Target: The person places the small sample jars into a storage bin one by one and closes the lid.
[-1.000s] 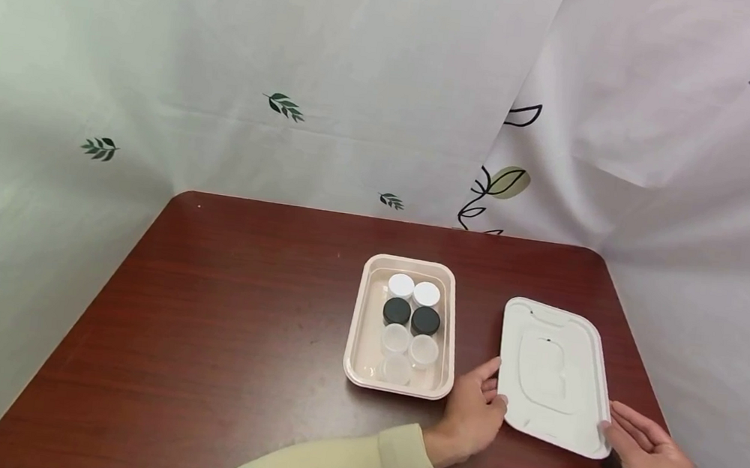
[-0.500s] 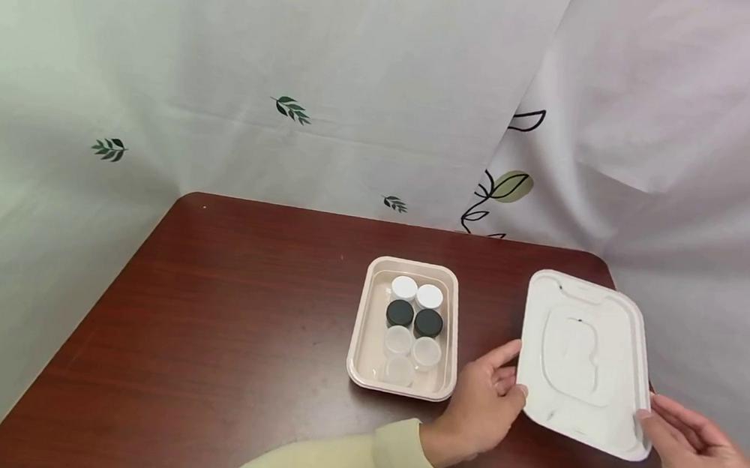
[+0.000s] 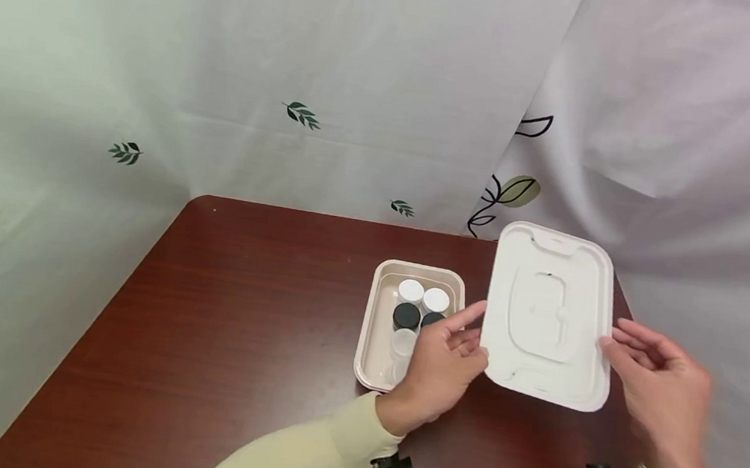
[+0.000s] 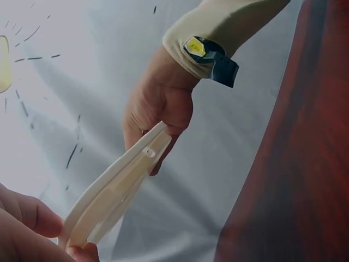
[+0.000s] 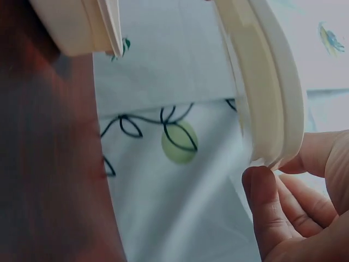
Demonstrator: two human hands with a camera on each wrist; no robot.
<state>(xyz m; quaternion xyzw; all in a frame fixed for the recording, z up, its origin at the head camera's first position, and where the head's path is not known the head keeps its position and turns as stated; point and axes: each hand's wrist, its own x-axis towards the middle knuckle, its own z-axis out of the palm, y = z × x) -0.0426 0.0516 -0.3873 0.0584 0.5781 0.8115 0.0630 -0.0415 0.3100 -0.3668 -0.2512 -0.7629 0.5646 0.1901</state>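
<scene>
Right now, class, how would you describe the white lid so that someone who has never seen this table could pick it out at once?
Start at the dark red table and find the beige tray of small jars near its far right side. Just right of it, the white lid is lifted off the table between the left hand and right hand. It is the only flat, rounded-rectangle panel, and nothing else is held.

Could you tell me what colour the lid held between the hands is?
The lid is plain white; the head view shows it best.
</scene>
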